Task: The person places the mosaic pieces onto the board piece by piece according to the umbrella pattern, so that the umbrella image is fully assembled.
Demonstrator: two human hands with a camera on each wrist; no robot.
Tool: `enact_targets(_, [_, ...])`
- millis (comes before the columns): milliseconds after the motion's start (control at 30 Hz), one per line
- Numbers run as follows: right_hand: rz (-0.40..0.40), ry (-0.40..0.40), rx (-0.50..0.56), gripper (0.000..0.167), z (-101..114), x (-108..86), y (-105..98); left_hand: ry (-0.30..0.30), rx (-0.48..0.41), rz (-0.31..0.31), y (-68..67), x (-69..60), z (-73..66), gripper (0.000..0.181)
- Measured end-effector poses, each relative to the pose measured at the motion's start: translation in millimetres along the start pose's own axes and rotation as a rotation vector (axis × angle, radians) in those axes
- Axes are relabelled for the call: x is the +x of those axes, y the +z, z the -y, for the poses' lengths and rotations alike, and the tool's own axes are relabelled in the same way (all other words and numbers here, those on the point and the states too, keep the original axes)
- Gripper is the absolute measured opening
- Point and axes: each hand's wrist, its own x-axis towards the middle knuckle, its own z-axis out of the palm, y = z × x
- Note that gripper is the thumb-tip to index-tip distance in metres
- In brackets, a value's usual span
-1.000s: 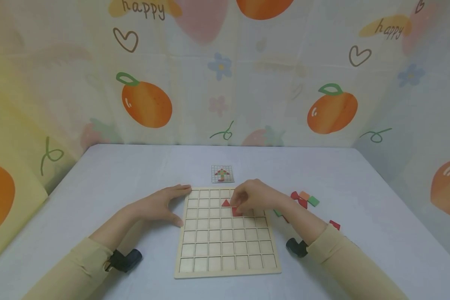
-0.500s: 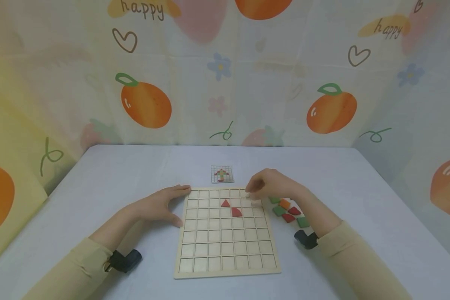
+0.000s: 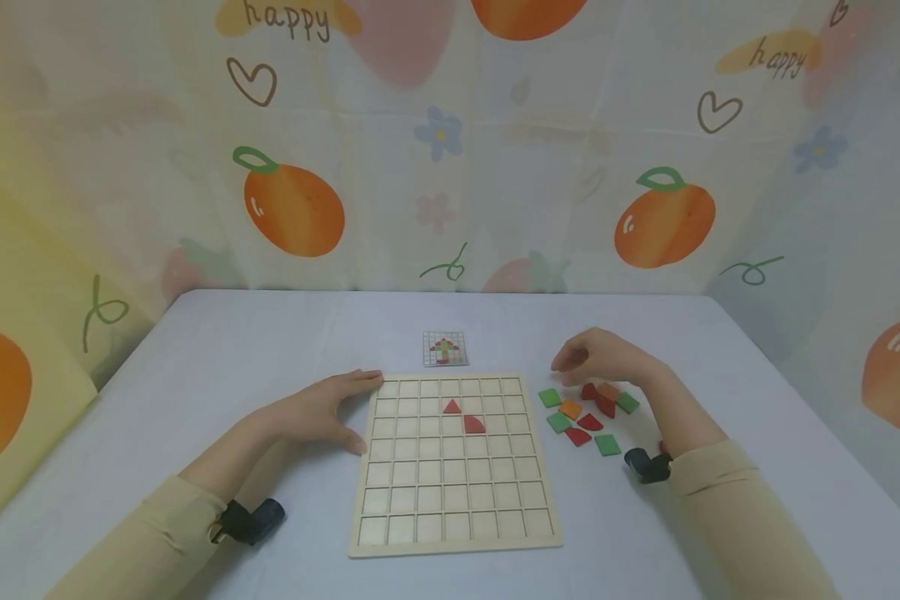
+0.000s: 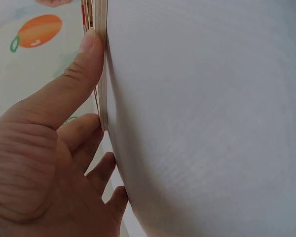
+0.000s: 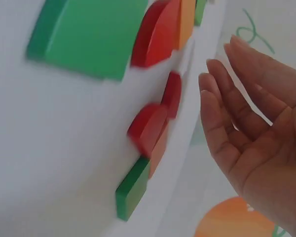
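Note:
A pale wooden grid board [image 3: 453, 500] lies on the table, with a red triangle [image 3: 452, 407] and a red quarter-circle piece [image 3: 474, 425] in two of its cells. My left hand [image 3: 311, 411] rests at the board's left side, thumb and fingertips touching its edge, as the left wrist view also shows. Over the back of the loose pieces hovers my right hand [image 3: 607, 357], its fingers loosely bent with nothing between them. Beneath it are red pieces [image 3: 589, 422], green squares [image 3: 607, 444] and orange squares [image 3: 570, 408]. The right wrist view shows a green square [image 5: 91, 37] near that hand.
A small card [image 3: 445, 349] with a coloured arrow-like pattern on a grid lies behind the board. A red piece [image 3: 663, 447] sits partly hidden by the right wrist. A patterned cloth [image 3: 525, 167] hangs behind the white table [image 3: 270, 333].
My right hand has let go of the red quarter-circle piece on the board and moved right, over the loose pieces. My left hand has stayed at the board's edge.

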Motion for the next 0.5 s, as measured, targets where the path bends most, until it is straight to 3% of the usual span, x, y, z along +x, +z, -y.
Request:
enact_targets(300, [0.031,0.027,0.0,0.027,-20,-4.4,-9,-0.003,-0.008,0.0,-0.4,-0.7,-1.6,0.102])
enact_targets(500, [0.082,0.045,0.064,0.03,-30,-7.0,-10,0.006,0.0,-0.001,-0.2,-0.6,-0.6,0.103])
